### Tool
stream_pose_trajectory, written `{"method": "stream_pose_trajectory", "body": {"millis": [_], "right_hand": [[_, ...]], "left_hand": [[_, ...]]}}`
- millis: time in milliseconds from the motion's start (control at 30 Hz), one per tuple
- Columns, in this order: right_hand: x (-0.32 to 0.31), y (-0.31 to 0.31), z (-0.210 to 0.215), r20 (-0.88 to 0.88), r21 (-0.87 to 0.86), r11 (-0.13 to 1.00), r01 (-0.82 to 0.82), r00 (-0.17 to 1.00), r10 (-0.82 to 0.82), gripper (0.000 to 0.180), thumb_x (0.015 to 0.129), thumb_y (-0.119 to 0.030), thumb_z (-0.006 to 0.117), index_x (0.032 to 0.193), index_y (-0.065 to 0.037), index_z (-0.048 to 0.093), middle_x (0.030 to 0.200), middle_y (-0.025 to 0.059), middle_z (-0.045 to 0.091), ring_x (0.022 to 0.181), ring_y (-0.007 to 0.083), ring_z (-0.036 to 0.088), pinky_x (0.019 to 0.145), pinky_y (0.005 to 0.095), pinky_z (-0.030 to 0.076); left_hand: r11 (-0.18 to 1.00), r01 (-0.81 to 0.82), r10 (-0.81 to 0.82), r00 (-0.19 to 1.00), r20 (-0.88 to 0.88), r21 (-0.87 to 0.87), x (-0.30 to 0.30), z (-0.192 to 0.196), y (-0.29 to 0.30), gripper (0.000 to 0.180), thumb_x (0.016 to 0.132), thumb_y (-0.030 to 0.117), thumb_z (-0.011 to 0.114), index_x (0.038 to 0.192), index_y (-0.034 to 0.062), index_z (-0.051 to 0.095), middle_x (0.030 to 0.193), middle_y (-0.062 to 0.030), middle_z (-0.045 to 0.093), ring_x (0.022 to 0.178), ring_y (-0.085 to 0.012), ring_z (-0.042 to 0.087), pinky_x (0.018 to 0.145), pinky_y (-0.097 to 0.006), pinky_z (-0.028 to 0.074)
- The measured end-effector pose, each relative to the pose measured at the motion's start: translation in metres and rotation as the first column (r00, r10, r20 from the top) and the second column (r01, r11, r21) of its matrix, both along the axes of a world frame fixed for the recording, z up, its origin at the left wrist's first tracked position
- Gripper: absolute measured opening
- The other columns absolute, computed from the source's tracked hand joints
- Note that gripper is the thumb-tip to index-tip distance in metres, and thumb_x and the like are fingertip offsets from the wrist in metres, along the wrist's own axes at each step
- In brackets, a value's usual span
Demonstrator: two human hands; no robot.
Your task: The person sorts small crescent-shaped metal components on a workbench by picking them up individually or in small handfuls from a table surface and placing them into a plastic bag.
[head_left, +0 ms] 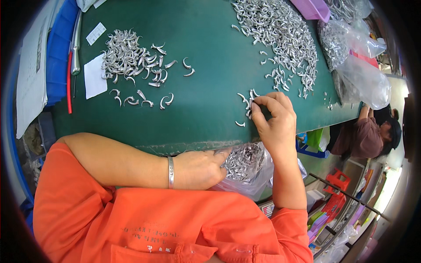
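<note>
Step in hand, as judged: gathering small curved silver metal hooks (248,101) at the green table's (210,87) near edge. Right hand (272,119) pinches several, fingers closed; their long axes run roughly away from the person. Left hand (199,168) grips open the clear plastic bag of hooks (245,168) below the edge. Next move calls for carrying the pinch over the bag mouth.

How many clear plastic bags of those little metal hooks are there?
3: one bag at the table's near edge under the left hand, two bags at the far right. More may be hidden.
</note>
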State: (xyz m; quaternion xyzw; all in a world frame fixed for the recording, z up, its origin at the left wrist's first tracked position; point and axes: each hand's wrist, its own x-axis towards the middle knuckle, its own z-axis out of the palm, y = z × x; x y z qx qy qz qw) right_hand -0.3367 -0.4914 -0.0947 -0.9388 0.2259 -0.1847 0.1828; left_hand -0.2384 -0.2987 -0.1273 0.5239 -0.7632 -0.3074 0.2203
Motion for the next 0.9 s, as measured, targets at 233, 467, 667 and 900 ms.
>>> {"method": "stream_pose_trajectory", "body": {"millis": [233, 467, 667, 900], "right_hand": [[0.011, -0.005, 0.005, 0.024, 0.129, 0.991, -0.016, 1.0, 0.013, 0.015, 0.081, -0.001, 0.069, 0.095, 0.0, 0.067, 0.088, 0.0132, 0.063, 0.076, 0.0339, 0.062, 0.069, 0.0397, 0.05], [0.017, -0.006, 0.01, -0.06, 0.094, 0.993, -0.076, 0.995, 0.082, 0.011, 0.08, 0.001, 0.068, 0.091, -0.002, 0.065, 0.088, 0.016, 0.062, 0.077, 0.0381, 0.063, 0.068, 0.0446, 0.051], [0.013, -0.027, 0.012, -0.065, 0.553, 0.82, 0.15, 0.988, -0.137, 0.013, 0.083, 0.003, 0.068, 0.095, 0.003, 0.067, 0.079, 0.0087, 0.068, 0.07, 0.015, 0.064, 0.067, 0.0282, 0.051], [0.037, -0.006, 0.029, 0.022, 0.671, 0.741, -0.017, 1.0, 0.003, 0.014, 0.087, 0.0, 0.065, 0.101, 0.004, 0.067, 0.083, 0.0082, 0.07, 0.07, 0.0113, 0.064, 0.065, 0.0253, 0.052]], "left_hand": [[1.0, 0.001, -0.001, 0.999, -0.037, -0.011, 0.0, -0.002, 0.0, 0.018, 0.082, 0.014, 0.057, 0.08, -0.0035, 0.063, 0.135, -0.0369, 0.046, 0.09, -0.0385, 0.068, 0.074, -0.039, 0.059], [0.999, -0.002, 0.001, 0.999, -0.042, -0.035, -0.001, -0.003, -0.001, 0.018, 0.083, 0.014, 0.056, 0.08, -0.0027, 0.062, 0.134, -0.0371, 0.047, 0.09, -0.0375, 0.068, 0.073, -0.038, 0.059], [1.0, 0.007, -0.008, 0.999, -0.042, -0.025, 0.0, 0.0, 0.0, 0.017, 0.083, 0.014, 0.056, 0.08, -0.0022, 0.062, 0.135, -0.0365, 0.046, 0.092, -0.0372, 0.067, 0.073, -0.038, 0.059], [0.999, 0.0, -0.002, 0.999, -0.033, -0.048, -0.001, -0.002, 0.001, 0.017, 0.082, 0.015, 0.057, 0.081, -0.0005, 0.062, 0.137, -0.0363, 0.045, 0.094, -0.0364, 0.066, 0.076, -0.037, 0.059]]}}
